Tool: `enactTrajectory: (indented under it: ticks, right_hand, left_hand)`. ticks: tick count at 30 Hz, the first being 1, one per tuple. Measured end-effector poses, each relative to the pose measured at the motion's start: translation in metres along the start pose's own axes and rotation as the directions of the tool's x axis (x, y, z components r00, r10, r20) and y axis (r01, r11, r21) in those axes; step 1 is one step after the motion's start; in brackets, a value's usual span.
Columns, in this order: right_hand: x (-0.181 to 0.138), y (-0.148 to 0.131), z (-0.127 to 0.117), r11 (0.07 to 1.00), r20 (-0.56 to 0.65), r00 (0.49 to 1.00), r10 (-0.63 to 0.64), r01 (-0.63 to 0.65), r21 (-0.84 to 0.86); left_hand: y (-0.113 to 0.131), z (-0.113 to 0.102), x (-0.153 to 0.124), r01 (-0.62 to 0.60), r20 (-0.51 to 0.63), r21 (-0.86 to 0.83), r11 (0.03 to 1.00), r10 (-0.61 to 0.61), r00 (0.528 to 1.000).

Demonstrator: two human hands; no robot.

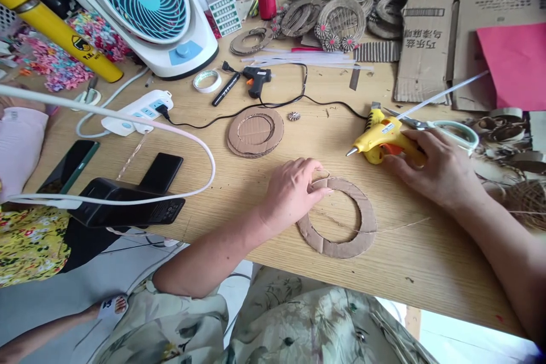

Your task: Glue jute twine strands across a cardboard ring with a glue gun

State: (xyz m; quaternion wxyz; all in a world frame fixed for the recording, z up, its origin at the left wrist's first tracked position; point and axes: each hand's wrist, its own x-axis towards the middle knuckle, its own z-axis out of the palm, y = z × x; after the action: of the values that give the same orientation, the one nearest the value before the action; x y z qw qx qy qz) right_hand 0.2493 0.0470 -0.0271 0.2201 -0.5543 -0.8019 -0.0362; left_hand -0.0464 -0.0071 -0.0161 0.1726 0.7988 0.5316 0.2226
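Observation:
A flat cardboard ring lies near the table's front edge. My left hand pinches its upper left rim, thumb on top, with a thin strand of twine by the fingers and across the ring. To the right, my right hand is closed around the handle of a yellow glue gun, whose nozzle points left. A clear glue stick juts from its back. Under the gun is a yellow-and-black cutter, and pale green scissors lie behind my right hand.
Round cardboard pieces and a black glue gun with its cord lie beyond the ring. A power strip, phone and fan are left. Twine-wrapped rings sit behind; a twine ball is right. Another person's sleeve shows left.

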Motion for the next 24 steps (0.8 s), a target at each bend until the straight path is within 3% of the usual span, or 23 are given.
enactTrajectory:
  ticks: [2, 5, 7, 9, 10, 14, 24]
  right_hand:
    - [-0.001, 0.000, -0.004, 0.998, -0.028, 0.999, -0.042, 0.040, -0.058]
    - [-0.006, -0.017, -0.016, 0.974, -0.197, 0.965, -0.172, 0.137, -0.179]
    - [-0.011, -0.038, -0.023, 0.964, -0.262, 0.928, -0.265, 0.258, -0.061]
    - [-0.015, -0.063, -0.024, 0.900, -0.098, 0.917, -0.386, 0.398, 0.176]
    - [-0.017, -0.073, -0.022, 0.876, -0.022, 0.898, -0.438, 0.433, 0.214]
    - [-0.022, -0.093, -0.007, 0.851, 0.048, 0.893, -0.448, 0.409, 0.329]
    - [-0.021, -0.087, 0.003, 0.855, -0.006, 0.922, -0.387, 0.362, 0.372]
  left_hand:
    - [0.002, -0.003, -0.001, -0.007, -0.036, -0.036, 0.999, 0.006, 0.999]
    - [0.007, -0.008, -0.004, -0.080, -0.056, -0.155, 0.985, 0.072, 0.996]
    - [0.011, -0.010, -0.006, -0.123, -0.028, -0.250, 0.960, 0.120, 0.992]
    - [0.016, -0.011, -0.007, -0.125, 0.015, -0.347, 0.929, 0.139, 0.990]
    - [0.018, -0.011, -0.008, -0.119, 0.033, -0.382, 0.916, 0.143, 0.989]
    - [0.019, -0.010, -0.008, -0.106, 0.051, -0.359, 0.927, 0.133, 0.990]
    - [0.007, -0.002, -0.004, -0.086, 0.009, -0.164, 0.983, 0.088, 0.996]
